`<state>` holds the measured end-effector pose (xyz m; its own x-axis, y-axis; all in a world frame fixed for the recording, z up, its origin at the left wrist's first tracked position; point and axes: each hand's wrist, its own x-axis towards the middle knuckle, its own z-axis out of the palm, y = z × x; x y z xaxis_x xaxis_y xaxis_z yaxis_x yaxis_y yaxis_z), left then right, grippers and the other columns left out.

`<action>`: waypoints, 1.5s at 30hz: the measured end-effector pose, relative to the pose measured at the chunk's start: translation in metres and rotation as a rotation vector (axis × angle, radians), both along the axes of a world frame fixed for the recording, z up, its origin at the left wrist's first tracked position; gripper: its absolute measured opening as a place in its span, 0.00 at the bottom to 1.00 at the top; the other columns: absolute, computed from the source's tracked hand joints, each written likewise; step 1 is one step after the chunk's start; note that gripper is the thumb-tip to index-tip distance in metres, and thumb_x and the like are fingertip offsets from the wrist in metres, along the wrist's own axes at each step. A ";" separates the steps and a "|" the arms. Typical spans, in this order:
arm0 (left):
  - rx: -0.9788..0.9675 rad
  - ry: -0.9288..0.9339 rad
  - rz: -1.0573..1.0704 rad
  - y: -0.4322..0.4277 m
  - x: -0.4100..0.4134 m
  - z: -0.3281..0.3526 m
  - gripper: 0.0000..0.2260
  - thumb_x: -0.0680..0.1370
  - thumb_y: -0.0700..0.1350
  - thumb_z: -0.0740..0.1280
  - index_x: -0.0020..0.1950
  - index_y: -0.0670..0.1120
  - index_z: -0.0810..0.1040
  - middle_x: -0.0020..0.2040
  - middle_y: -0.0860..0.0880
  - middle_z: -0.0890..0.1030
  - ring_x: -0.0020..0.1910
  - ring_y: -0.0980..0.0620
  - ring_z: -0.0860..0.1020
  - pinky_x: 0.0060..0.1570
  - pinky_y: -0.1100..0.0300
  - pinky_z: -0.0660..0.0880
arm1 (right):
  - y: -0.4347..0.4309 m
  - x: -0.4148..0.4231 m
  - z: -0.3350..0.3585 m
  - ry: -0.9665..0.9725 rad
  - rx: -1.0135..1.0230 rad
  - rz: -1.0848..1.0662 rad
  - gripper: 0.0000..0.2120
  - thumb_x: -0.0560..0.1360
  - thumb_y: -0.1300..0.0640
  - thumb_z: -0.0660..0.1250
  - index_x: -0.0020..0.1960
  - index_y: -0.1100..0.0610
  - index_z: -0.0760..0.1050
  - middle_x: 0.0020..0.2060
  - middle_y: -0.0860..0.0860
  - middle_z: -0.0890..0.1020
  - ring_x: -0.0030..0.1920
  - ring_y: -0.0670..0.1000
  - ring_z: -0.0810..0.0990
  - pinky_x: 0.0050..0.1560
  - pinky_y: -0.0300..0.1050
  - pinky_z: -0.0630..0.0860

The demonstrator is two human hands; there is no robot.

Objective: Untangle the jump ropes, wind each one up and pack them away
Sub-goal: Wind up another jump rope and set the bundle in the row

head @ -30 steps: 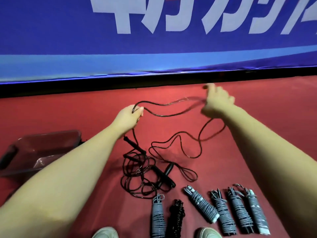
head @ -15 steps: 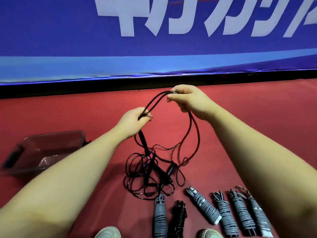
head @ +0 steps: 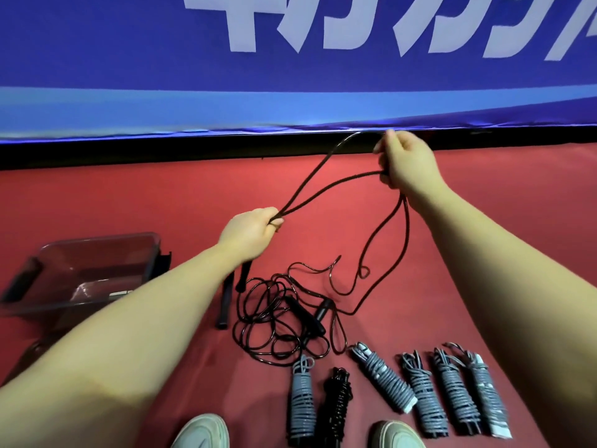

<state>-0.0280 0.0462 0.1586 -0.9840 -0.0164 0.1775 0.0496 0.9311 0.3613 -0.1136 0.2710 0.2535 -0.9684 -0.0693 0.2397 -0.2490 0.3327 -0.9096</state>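
Out swings the right hand [head: 407, 166], up and away toward the banner's lower edge. Half a second ago it sat close above the left hand [head: 250, 232], and the loop between them has now been drawn long and taut. Both hands are closed on the black rope [head: 310, 185]. The left fist curls round the gathered strands with a handle [head: 243, 276] hanging beneath it, and the right pinches the far bend of the loop. From the right hand two strands drop to the red floor [head: 484, 253] and feed into the tangle [head: 281, 321], which lies just ahead of the row of wound bundles [head: 423, 392]. Danger here, I'd say: a small curl [head: 363, 271] sits in the slack, and one hard pull could cinch it into a knot. A snag could also drag the whole tangle into those finished bundles, or jerk the gathered loops out of the left hand. The clear bin [head: 97, 270] sits off to the left, well apart.
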 end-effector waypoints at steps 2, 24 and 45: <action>0.111 -0.041 0.031 0.004 -0.002 0.004 0.12 0.83 0.48 0.54 0.43 0.47 0.70 0.40 0.47 0.76 0.42 0.44 0.76 0.46 0.51 0.71 | 0.002 -0.002 -0.023 -0.036 0.500 -0.122 0.10 0.79 0.55 0.56 0.57 0.55 0.72 0.51 0.60 0.76 0.48 0.58 0.77 0.48 0.47 0.73; -0.021 -0.592 -0.294 0.027 0.019 0.042 0.11 0.81 0.52 0.58 0.42 0.50 0.74 0.33 0.53 0.72 0.32 0.55 0.70 0.35 0.63 0.66 | -0.027 0.038 -0.057 -0.278 0.671 0.784 0.24 0.79 0.40 0.51 0.38 0.55 0.75 0.32 0.48 0.74 0.34 0.48 0.69 0.43 0.40 0.68; 1.325 -0.241 -0.088 0.029 0.020 -0.007 0.11 0.83 0.49 0.55 0.47 0.46 0.71 0.39 0.48 0.82 0.49 0.48 0.80 0.59 0.52 0.74 | -0.003 0.041 -0.020 -0.154 -0.245 0.436 0.17 0.82 0.50 0.50 0.37 0.54 0.63 0.28 0.45 0.65 0.25 0.43 0.58 0.24 0.33 0.62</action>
<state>-0.0083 0.0752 0.1516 -0.9948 0.0249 -0.0988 -0.1012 -0.1256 0.9869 -0.0727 0.2676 0.2333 -0.8872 -0.4340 0.1567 -0.1744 0.0009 -0.9847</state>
